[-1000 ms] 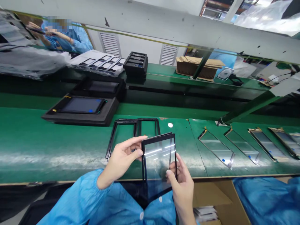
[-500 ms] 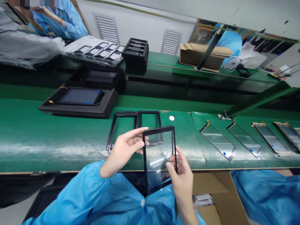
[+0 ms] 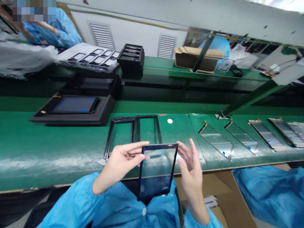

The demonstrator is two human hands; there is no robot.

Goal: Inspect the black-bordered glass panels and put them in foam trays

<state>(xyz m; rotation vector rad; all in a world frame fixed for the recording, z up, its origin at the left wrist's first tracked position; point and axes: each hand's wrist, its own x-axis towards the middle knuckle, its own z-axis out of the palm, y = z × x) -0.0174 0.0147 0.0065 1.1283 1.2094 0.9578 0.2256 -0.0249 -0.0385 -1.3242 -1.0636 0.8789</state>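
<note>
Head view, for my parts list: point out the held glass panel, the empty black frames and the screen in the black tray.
glass panel (image 3: pixel 156 169), head view, middle of the pane.
black frames (image 3: pixel 134 129), head view, their adjoining side rails.
screen (image 3: pixel 72 105), head view, centre of its dark face.

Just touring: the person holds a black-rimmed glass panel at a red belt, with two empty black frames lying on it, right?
Not quite: the head view shows a green belt, not red. The left hand holds the black-rimmed glass panel; two empty black frames lie on it.
</note>
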